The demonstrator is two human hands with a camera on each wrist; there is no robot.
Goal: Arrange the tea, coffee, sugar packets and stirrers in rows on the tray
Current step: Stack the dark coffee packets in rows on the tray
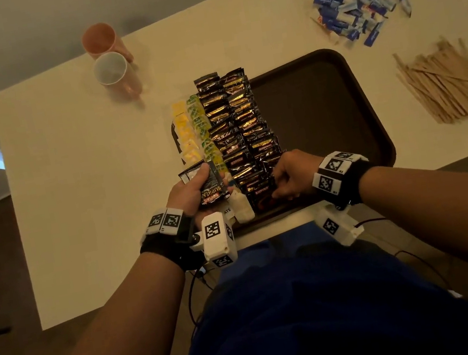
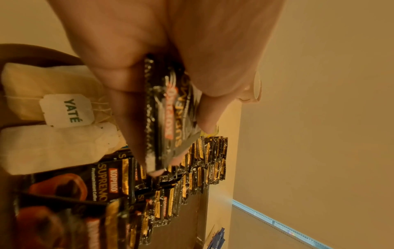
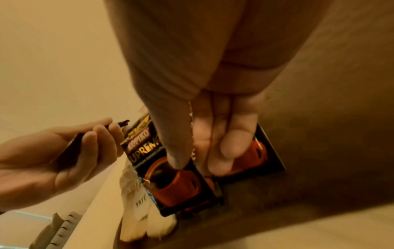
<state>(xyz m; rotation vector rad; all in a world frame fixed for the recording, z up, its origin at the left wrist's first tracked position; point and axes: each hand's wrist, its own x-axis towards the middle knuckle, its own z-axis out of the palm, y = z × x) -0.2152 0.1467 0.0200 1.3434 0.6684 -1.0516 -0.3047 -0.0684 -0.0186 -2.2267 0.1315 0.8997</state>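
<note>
**A:** Where do the hands stand, and what do they hold?

**B:** The left hand has its grip clamped round a small stack of coffee sachets, raised just over the near left corner of the tray. The right hand is low on the tray's near edge, fingers curled, thumb and fingertips pinching the nearest sachet of the coffee rows.

**B:** What matters next, I judge, is this: the held stack lies just left of the right hand, close beside it, so a pass across is short. The rows run lengthwise away from the person, each sachet lying crosswise and overlapping the one beyond.

**A:** And the counts?

**B:** Two coffee rows, too many sachets to count. To their left, one yellow tea row and one green. Two loose white tea bags lie at the near edge. How many sachets the left hand holds, I cannot tell.

**A:** Off the tray?

**B:** On the tabletop, a pile of blue sugar packets and a heap of wooden stirrers lie well to the right, nearer the right hand; two cups stand far left.
</note>
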